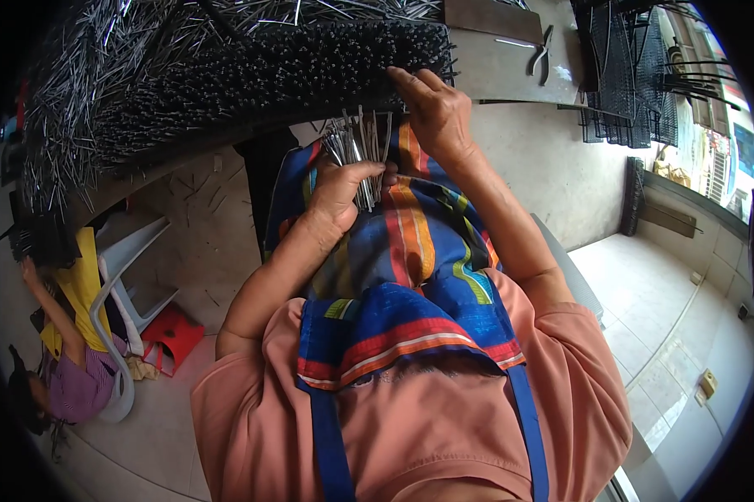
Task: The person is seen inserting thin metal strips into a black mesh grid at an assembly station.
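Observation:
My left hand is closed around a bundle of thin metal rods, held upright over my lap. The rods' upper ends fan out slightly, just below the near edge of a long dark block bristling with upright metal pins. My right hand reaches to the right end of that block, with its fingers bent together over the pins. Whatever lies between those fingertips is too small to make out. A striped blue, red and orange apron covers my lap beneath both hands.
Loose metal rods are heaped left of and behind the block. Pliers lie on the grey tabletop at the right, by a brown board. Black mesh racks hang farther right. Another person sits at far left near a pale chair.

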Motion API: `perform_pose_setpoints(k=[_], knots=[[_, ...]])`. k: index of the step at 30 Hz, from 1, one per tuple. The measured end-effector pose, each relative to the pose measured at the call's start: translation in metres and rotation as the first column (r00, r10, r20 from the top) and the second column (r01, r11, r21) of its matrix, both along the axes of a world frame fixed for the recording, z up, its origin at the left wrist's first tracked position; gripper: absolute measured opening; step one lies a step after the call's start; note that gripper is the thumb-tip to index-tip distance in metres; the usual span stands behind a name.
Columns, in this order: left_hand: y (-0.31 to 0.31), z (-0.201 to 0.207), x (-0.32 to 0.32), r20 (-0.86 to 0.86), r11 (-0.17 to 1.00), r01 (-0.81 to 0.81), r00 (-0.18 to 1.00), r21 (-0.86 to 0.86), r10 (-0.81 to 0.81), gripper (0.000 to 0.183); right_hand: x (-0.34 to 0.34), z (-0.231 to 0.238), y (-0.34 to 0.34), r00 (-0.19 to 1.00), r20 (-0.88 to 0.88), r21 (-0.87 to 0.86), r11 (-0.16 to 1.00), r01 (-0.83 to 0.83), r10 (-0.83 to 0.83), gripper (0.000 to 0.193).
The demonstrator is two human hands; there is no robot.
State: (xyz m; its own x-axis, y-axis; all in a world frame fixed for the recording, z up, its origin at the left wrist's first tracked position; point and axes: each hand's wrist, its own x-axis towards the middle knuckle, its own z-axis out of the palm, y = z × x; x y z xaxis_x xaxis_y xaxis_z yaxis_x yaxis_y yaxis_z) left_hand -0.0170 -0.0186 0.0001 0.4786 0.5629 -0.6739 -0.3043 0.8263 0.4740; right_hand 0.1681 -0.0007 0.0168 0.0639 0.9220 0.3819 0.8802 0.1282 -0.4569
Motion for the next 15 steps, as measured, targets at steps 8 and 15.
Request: perform_pose_setpoints(k=[8,15], knots=[[0.000,0.006,0.006,0.098,0.989,0.051,0.993,0.142,-0.065,0.039,0.001,0.002,-0.039,0.635,-0.701,-0.563,0.799,-0.211,-0.326,0.009],[-0.004,-0.002,0.006,-0.031,0.999,-0.006,0.999,0.052,0.008,0.032,0.010,0.011,-0.042,0.303,-0.890,-0.334,0.939,0.077,-0.341,0.004]])
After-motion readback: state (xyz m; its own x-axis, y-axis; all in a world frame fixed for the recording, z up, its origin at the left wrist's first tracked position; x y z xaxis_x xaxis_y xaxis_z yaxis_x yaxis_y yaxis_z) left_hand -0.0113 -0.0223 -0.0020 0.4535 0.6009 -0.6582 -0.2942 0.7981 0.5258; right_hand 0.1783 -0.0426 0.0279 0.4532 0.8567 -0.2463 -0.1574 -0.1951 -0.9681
